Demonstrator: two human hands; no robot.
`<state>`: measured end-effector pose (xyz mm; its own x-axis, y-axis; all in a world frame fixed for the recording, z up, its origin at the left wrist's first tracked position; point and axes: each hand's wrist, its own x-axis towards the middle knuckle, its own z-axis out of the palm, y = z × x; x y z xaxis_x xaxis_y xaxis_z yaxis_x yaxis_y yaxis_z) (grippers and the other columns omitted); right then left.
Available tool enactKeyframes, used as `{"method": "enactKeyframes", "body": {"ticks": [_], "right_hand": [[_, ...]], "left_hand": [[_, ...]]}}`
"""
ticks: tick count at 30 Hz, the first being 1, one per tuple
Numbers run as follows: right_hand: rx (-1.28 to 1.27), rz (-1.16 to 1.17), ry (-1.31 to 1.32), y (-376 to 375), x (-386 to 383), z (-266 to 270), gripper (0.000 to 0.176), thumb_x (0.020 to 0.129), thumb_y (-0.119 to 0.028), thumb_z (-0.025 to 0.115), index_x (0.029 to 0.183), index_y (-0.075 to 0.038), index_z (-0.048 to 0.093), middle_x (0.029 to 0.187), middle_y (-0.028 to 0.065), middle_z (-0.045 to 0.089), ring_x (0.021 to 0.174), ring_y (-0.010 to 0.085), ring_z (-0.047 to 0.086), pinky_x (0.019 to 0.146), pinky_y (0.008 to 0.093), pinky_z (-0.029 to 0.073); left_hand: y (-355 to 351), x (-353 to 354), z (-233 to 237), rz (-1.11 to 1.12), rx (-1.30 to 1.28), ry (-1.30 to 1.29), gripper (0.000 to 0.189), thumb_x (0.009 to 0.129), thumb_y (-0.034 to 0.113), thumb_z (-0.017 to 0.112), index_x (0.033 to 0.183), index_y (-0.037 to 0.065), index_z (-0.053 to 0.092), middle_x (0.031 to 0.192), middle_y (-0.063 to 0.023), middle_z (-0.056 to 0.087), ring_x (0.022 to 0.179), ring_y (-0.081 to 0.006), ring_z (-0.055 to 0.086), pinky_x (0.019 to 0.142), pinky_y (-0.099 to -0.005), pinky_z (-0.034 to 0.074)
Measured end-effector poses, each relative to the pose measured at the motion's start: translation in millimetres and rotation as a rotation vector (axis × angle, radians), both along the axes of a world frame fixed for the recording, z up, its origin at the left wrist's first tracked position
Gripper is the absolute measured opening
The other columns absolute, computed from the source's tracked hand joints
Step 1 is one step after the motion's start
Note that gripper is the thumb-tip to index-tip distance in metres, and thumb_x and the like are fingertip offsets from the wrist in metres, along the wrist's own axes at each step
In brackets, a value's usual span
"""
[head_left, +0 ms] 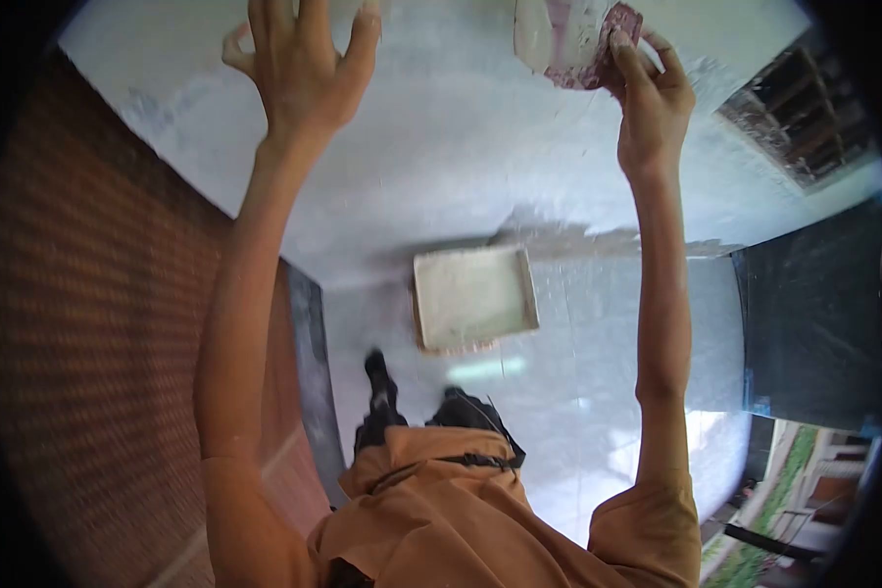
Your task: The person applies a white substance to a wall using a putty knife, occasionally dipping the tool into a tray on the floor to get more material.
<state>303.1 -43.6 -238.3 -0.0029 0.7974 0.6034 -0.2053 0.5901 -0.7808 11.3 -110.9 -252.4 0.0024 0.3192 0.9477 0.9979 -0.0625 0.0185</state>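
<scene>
My right hand [649, 93] is raised high at the wall, its thumb and fingers closed on the maroon grip of a putty scraper [580, 39]. The scraper has a broad pale blade, smeared with whitish paste, lying close to the wall. My left hand [309, 64] reaches up at the upper left with its fingers spread, palm towards the wall and nothing in it; its fingertips are cut off by the frame's top edge. Both arms stretch upward over the pale wall [441, 147], which carries whitish coating.
A rectangular, pale-crusted tray [475, 296] sits on the grey floor [598, 343] near my feet. A reddish-brown ribbed surface [118, 294] runs along the left. At the right are a dark grated opening [804, 108] in the wall and a dark sheet [813, 304], with outdoor greenery below.
</scene>
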Motion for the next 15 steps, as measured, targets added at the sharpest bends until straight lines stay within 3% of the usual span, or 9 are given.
{"method": "enactKeyframes", "body": {"ticks": [3,5,6,7,9,11,12,14,15], "right_hand": [[-0.185,0.079,-0.088,-16,13,-95,0.029,0.093,-0.006,0.064,0.12,0.003,0.055,0.1,0.012,0.071,0.082,0.0141,0.068,0.073,0.0284,0.057],[-0.341,0.124,-0.127,-33,19,-157,0.031,0.094,-0.006,0.063,0.122,0.004,0.053,0.099,0.0135,0.071,0.082,0.015,0.068,0.074,0.0295,0.058],[-0.393,0.106,-0.157,-42,22,-191,0.032,0.092,-0.007,0.063,0.122,0.004,0.057,0.094,0.0128,0.072,0.079,0.0127,0.066,0.072,0.0279,0.055],[-0.441,0.088,-0.192,-53,25,-221,0.033,0.091,-0.009,0.064,0.122,0.003,0.061,0.09,0.0121,0.073,0.076,0.0105,0.064,0.07,0.0264,0.052],[-0.516,0.035,-0.377,-75,33,-274,0.033,0.091,-0.009,0.063,0.121,0.004,0.06,0.089,0.0119,0.073,0.077,0.0105,0.066,0.07,0.0257,0.051],[-0.555,-0.03,-0.575,-96,43,-334,0.028,0.091,-0.011,0.063,0.115,0.003,0.065,0.091,0.0137,0.074,0.078,0.0125,0.067,0.072,0.0274,0.052],[-0.575,-0.019,-0.587,-104,46,-362,0.028,0.091,-0.011,0.063,0.115,0.003,0.065,0.091,0.0137,0.074,0.078,0.0125,0.067,0.072,0.0274,0.052],[-0.689,-0.021,-0.775,-125,55,-407,0.025,0.092,-0.007,0.061,0.115,0.002,0.066,0.095,0.009,0.074,0.083,0.0102,0.067,0.075,0.0253,0.052],[-0.704,-0.019,-0.786,-134,56,-425,0.025,0.092,-0.007,0.061,0.115,0.002,0.066,0.095,0.009,0.074,0.083,0.0102,0.067,0.075,0.0253,0.052]], "left_hand": [[-43,28,-110,0.044,-0.328,-0.274,0.073,0.091,0.034,0.055,0.153,0.01,0.024,0.159,-0.0116,0.021,0.148,-0.0328,0.015,0.107,-0.0651,0.017],[-72,50,-186,-0.007,-0.388,-0.676,0.064,0.09,0.037,0.055,0.147,0.013,0.038,0.149,-0.0099,0.039,0.14,-0.0294,0.031,0.103,-0.0625,0.019],[-83,59,-228,-0.035,-0.437,-0.806,0.061,0.091,0.035,0.054,0.145,0.01,0.04,0.146,-0.0166,0.041,0.139,-0.0344,0.032,0.106,-0.064,0.017],[-99,68,-266,-0.012,-0.484,-0.837,0.061,0.091,0.035,0.054,0.145,0.01,0.04,0.146,-0.0166,0.041,0.139,-0.0344,0.032,0.106,-0.064,0.017],[-136,88,-336,0.071,-0.693,-1.243,0.061,0.091,0.035,0.054,0.144,0.007,0.041,0.145,-0.0196,0.041,0.138,-0.0354,0.034,0.111,-0.0566,0.02],[-171,110,-388,0.13,-0.829,-1.486,0.062,0.091,0.033,0.055,0.144,0.004,0.039,0.145,-0.0216,0.042,0.138,-0.0355,0.036,0.112,-0.0448,0.026],[-184,119,-413,0.149,-0.843,-1.499,0.062,0.091,0.033,0.055,0.144,0.004,0.039,0.145,-0.0216,0.042,0.138,-0.0355,0.036,0.112,-0.0448,0.026],[-211,138,-452,0.159,-0.904,-1.851,0.065,0.089,0.031,0.056,0.144,0.002,0.038,0.142,-0.0209,0.045,0.135,-0.0321,0.04,0.11,-0.0362,0.031],[-218,147,-465,0.168,-0.917,-1.862,0.065,0.089,0.031,0.056,0.144,0.002,0.038,0.142,-0.0209,0.045,0.135,-0.0321,0.04,0.11,-0.0362,0.031]]}}
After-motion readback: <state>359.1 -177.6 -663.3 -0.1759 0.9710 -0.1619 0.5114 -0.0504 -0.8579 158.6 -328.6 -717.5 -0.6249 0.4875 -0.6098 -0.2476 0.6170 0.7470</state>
